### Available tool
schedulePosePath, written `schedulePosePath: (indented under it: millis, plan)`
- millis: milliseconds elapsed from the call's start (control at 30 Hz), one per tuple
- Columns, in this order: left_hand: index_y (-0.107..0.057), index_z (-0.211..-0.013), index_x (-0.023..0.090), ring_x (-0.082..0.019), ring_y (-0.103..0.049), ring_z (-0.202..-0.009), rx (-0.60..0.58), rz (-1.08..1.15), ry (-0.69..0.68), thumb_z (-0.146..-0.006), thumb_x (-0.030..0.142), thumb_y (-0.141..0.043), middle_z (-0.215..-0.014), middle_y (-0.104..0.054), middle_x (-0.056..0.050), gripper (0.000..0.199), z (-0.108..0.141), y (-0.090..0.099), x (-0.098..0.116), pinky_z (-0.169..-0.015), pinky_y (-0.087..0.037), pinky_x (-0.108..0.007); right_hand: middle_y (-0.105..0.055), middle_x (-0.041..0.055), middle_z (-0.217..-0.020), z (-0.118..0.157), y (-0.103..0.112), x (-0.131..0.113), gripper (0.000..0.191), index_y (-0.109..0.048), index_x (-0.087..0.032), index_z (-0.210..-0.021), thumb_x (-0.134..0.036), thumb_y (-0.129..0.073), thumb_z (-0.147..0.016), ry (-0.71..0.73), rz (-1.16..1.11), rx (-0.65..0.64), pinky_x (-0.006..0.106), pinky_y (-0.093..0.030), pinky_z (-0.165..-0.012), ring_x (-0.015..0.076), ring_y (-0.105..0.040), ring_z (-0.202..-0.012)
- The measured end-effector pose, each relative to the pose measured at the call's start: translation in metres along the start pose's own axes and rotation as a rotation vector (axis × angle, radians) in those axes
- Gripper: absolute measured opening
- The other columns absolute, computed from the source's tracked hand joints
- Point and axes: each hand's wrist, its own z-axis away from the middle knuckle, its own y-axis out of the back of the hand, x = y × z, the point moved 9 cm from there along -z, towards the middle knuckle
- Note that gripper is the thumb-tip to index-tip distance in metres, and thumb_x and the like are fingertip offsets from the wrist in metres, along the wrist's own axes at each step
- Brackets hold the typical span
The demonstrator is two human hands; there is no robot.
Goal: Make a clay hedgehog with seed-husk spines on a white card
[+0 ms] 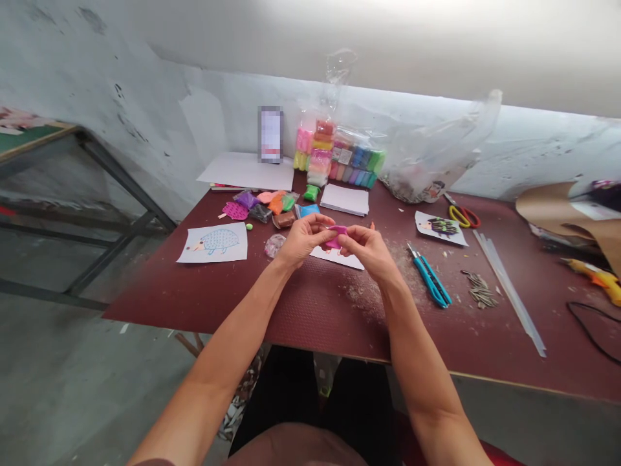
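Between my two hands is a flattened piece of magenta modelling clay (336, 238). My left hand (305, 238) pinches its left side between thumb and fingers. On the other side, my right hand (367, 249) grips the clay the same way. Below them a white picture card (347, 259) lies on the table, mostly covered by the hands. A clear crumpled wrapper (275, 246) is left of my left hand. Farther left lies a card with a blue hedgehog drawing (218, 242), with a small green clay ball (249, 226) at its corner.
Coloured clay packets (276, 203) lie behind the hands, with bagged clay (339, 155) against the wall. To the right are a turquoise cutter (431, 278) with its blade out, a seed pile (480, 290), glue sticks (512, 294), scissors (463, 216), a decorated hedgehog card (441, 228) and a yellow glue gun (594, 278).
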Motion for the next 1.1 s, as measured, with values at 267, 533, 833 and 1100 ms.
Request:
schedulePosePath:
  millis: [267,533,833,1100]
  plan:
    - [-0.07,-0.093,0.012,-0.012,-0.069,-0.068,-0.116,-0.06,0.071,-0.064,0.044,-0.098,-0.082,-0.073,-0.003,0.051,0.004,-0.012,-0.005,-0.066,-0.055,-0.026,-0.065,0.0006,-0.061,0.001,0.011,-0.006,0.052,-0.062,-0.022,-0.066,-0.069,-0.082,-0.071,0.085,0.045,0.136,0.027,-0.047,-0.055,0.0123,-0.055,-0.055]
    - [-0.071,-0.08,0.01,-0.01,-0.066,-0.062,-0.17,-0.12,0.133,-0.064,0.038,-0.097,-0.071,-0.069,-0.001,0.042,0.006,-0.012,-0.008,-0.064,-0.053,-0.024,-0.074,0.0038,-0.076,0.003,0.014,-0.016,0.05,-0.075,-0.021,-0.083,-0.07,-0.08,-0.075,0.146,0.125,0.113,0.03,-0.052,-0.063,0.016,-0.063,-0.066]
    - [-0.073,-0.093,0.009,-0.018,-0.076,-0.074,-0.206,0.003,0.209,-0.06,0.041,-0.101,-0.085,-0.078,-0.009,0.053,0.009,-0.022,-0.019,-0.076,-0.062,-0.033,-0.063,0.0006,-0.061,0.004,0.02,-0.016,0.045,-0.07,-0.021,-0.066,-0.063,-0.079,-0.078,0.182,0.183,0.223,0.028,-0.043,-0.057,0.0138,-0.05,-0.059]
    - [-0.072,-0.081,0.01,-0.016,-0.072,-0.063,-0.191,-0.111,0.162,-0.067,0.048,-0.096,-0.072,-0.075,-0.007,0.047,0.008,-0.015,-0.013,-0.065,-0.059,-0.028,-0.073,0.004,-0.075,0.004,0.012,-0.012,0.038,-0.077,-0.019,-0.087,-0.057,-0.075,-0.082,0.151,0.179,0.136,0.03,-0.047,-0.063,0.0156,-0.059,-0.065]
